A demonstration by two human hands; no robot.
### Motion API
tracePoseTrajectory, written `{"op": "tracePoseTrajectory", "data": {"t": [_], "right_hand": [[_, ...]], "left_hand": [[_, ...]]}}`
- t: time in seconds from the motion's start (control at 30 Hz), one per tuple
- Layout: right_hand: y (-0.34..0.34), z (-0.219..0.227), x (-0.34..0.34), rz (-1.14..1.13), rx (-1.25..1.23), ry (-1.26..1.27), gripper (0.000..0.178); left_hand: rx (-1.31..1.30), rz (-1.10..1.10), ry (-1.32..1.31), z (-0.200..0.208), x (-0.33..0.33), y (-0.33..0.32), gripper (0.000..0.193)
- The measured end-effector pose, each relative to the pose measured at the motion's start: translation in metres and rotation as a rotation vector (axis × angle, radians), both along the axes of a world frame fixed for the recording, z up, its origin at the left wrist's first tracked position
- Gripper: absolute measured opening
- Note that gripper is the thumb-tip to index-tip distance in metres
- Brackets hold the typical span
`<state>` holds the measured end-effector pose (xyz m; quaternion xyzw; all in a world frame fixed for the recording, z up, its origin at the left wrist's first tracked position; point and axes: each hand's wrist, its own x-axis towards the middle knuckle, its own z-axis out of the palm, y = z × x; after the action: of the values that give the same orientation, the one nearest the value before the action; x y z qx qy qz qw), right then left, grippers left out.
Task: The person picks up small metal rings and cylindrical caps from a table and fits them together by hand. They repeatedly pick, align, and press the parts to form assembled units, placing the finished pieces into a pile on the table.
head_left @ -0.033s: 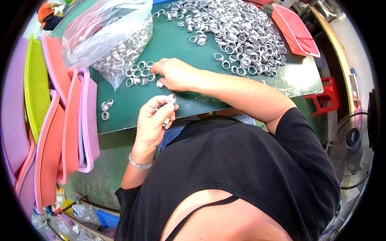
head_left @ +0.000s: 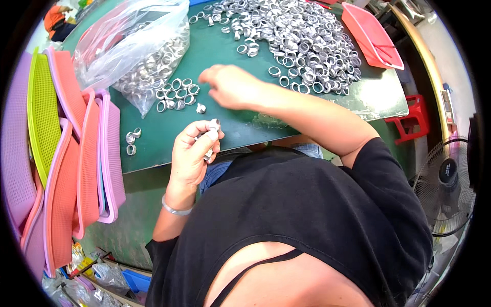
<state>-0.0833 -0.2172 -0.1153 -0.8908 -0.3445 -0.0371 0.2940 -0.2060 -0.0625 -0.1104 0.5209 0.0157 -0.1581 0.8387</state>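
Observation:
My left hand [head_left: 193, 152] is closed near the table's front edge, holding metal rings. One silvery ring [head_left: 215, 125] shows at the tip of the thumb and index finger, with more metal lower in the fingers, partly hidden. Above the table, my right hand [head_left: 231, 87] has its fingers bent and a little apart, and no ring shows in it. To its left lies a small cluster of rings [head_left: 176, 94]. A single ring [head_left: 201, 108] lies between that cluster and my left hand.
A large heap of rings [head_left: 302, 46] covers the back of the green table [head_left: 235, 124]. Left of it lies a clear plastic bag [head_left: 138, 56] of rings. Several coloured baskets [head_left: 61, 184] stand at the left. A red tray [head_left: 368, 36], red stool [head_left: 413, 120] and fan [head_left: 447, 179] are right.
My right hand has moved right and slightly up, off the small ring cluster, uncovering the single ring beside it. My left hand keeps its hold. The whole view has shifted slightly.

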Motion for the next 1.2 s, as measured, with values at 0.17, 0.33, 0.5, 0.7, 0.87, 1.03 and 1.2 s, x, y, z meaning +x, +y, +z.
{"op": "tracePoseTrajectory", "data": {"t": [0.17,0.33,0.5,0.7,0.87,1.03,1.2], "right_hand": [[-0.076,0.034,0.005,-0.257,-0.460,-0.078,0.028],[-0.110,0.018,-0.001,-0.231,-0.478,-0.057,0.022],[-0.115,0.006,0.006,-0.212,-0.359,-0.104,0.008],[-0.111,0.024,-0.001,-0.227,0.193,0.325,0.011],[-0.111,0.031,-0.019,0.019,0.977,1.115,0.017],[-0.110,0.027,-0.041,0.050,1.125,1.152,0.021],[-0.115,0.028,-0.052,0.045,1.072,1.089,0.021]], "left_hand": [[-0.007,-0.025,0.017,-0.003,0.010,-0.007,0.011],[-0.015,-0.087,-0.017,-0.002,0.019,-0.023,0.013],[0.019,-0.083,-0.008,0.002,0.021,-0.030,0.012],[0.023,-0.041,0.056,0.005,0.022,-0.034,0.011],[-0.027,-0.033,0.076,0.011,0.027,-0.045,0.012],[-0.060,-0.034,0.084,0.012,0.037,-0.055,0.012],[-0.085,-0.041,0.089,0.013,0.043,-0.064,0.012]]}}
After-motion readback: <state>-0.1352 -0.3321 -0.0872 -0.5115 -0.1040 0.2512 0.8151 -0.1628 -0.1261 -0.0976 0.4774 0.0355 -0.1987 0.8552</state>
